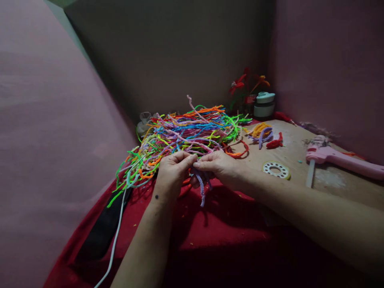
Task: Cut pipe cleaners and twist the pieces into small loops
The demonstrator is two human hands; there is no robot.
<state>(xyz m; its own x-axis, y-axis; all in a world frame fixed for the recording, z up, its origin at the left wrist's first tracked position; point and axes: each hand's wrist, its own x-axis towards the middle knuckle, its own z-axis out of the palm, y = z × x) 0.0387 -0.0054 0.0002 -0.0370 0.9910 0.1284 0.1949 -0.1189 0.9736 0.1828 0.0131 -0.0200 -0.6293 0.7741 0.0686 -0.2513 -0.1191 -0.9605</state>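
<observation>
My left hand (172,172) and my right hand (220,168) meet fingertip to fingertip over the red cloth (210,232). Between them they pinch a short lilac pipe cleaner (201,188), whose loose end hangs down below the fingers. Just beyond the hands lies a big tangled pile of pipe cleaners (186,136) in green, blue, orange, pink and yellow. Both hands have their fingers closed on the lilac piece.
A pink glue gun (339,158) and a white perforated disc (276,169) lie on the brown board at right. Small red, yellow and purple pieces (265,134), a teal-lidded container (264,104) and red pipe-cleaner flowers (244,86) stand at the back. A white cable (115,236) crosses a black strip at left.
</observation>
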